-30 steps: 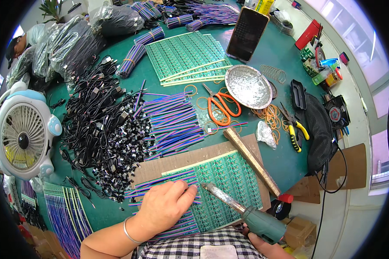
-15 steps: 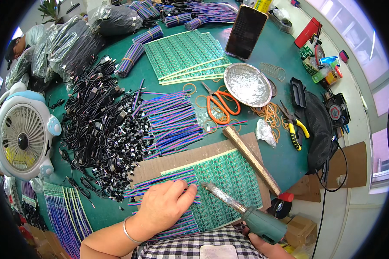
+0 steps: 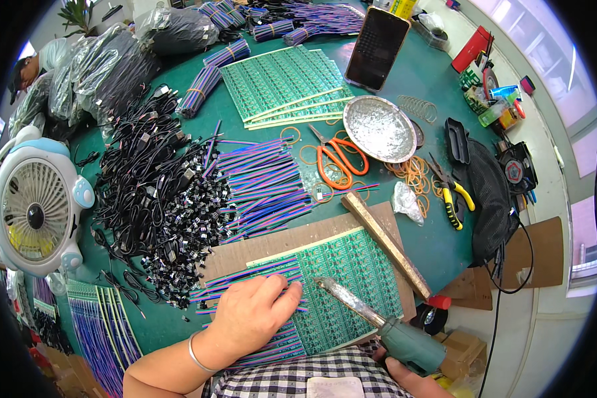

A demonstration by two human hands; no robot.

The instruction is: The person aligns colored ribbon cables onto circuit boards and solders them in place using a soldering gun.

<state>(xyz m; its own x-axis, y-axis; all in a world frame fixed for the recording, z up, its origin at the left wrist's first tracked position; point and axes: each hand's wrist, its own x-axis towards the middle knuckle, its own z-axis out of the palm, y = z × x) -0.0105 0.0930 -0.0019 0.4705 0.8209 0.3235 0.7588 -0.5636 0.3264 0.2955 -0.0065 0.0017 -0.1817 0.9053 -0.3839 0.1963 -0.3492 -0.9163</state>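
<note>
My left hand (image 3: 249, 318), with a thin bracelet at its wrist, is closed over the left part of a green circuit board panel (image 3: 351, 285). Its thumb and fingertips pinch a multicoloured ribbon wire (image 3: 292, 309) against the board. More such wires lie side by side across the panel above and below the hand. A green-handled soldering iron (image 3: 411, 345) is gripped by my right hand (image 3: 404, 377), partly hidden under the handle. The iron's metal tip hangs over the panel, just right of my left fingertips and apart from them. Brown cardboard (image 3: 245, 255) lies beneath the panel.
A wooden bar (image 3: 388, 245) lies across the panel's right side. Beyond are loose wires (image 3: 265, 179), orange-handled scissors (image 3: 338, 162), a metal dish (image 3: 380, 129), pliers (image 3: 454, 199) and a propped phone (image 3: 377, 50). Black cables (image 3: 146, 159) and a fan (image 3: 36, 205) stand left.
The soldering iron has shifted slightly right, its tip drawing away from my left fingertips. My left hand has stayed in nearly the same place.
</note>
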